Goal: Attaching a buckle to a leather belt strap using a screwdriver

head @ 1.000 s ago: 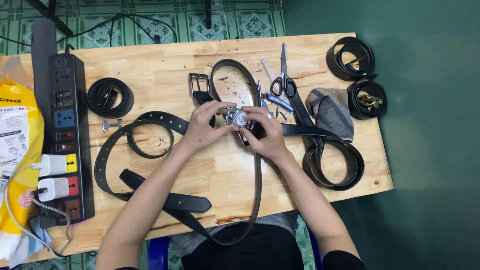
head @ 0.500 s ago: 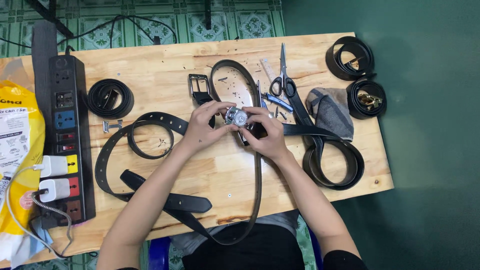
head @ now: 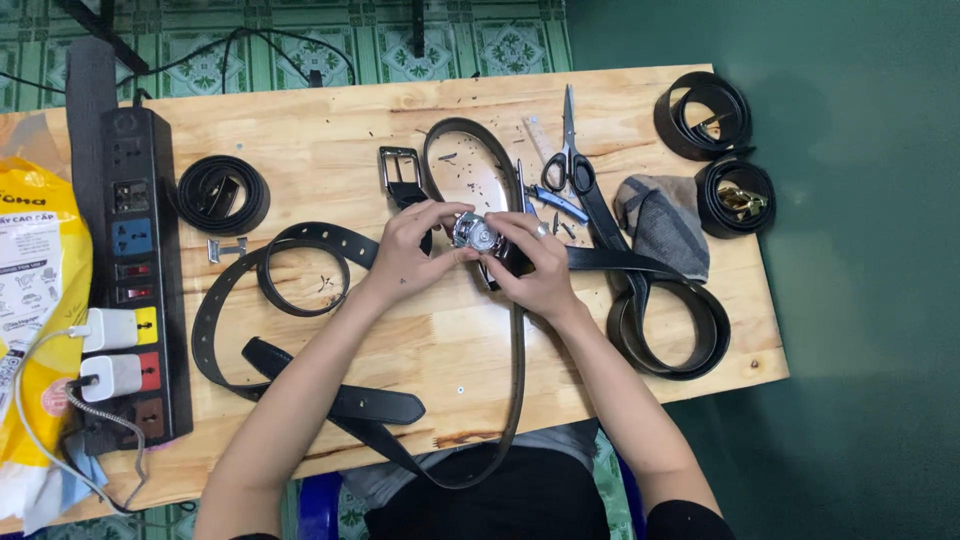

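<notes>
Several black belts (head: pixel 300 300) on wooden table (head: pixel 330 130), green floor (head: pixel 860 200).

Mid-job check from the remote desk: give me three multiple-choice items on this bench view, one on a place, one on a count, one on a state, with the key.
1. Where do the scissors lie?
A. Beyond the hands, near the table's far edge
B. On the power strip
C. On the floor

2. How many white plugs sit in the power strip?
A. None
B. Two
C. Five

3. How is the silver buckle held?
A. Lying untouched on the table
B. By the left hand alone
C. Between both hands

Key: 1 A, they lie on the wooden table past the hands. 2 B, two white plugs sit side by side. 3 C, left hand and right hand both grip it.
</notes>
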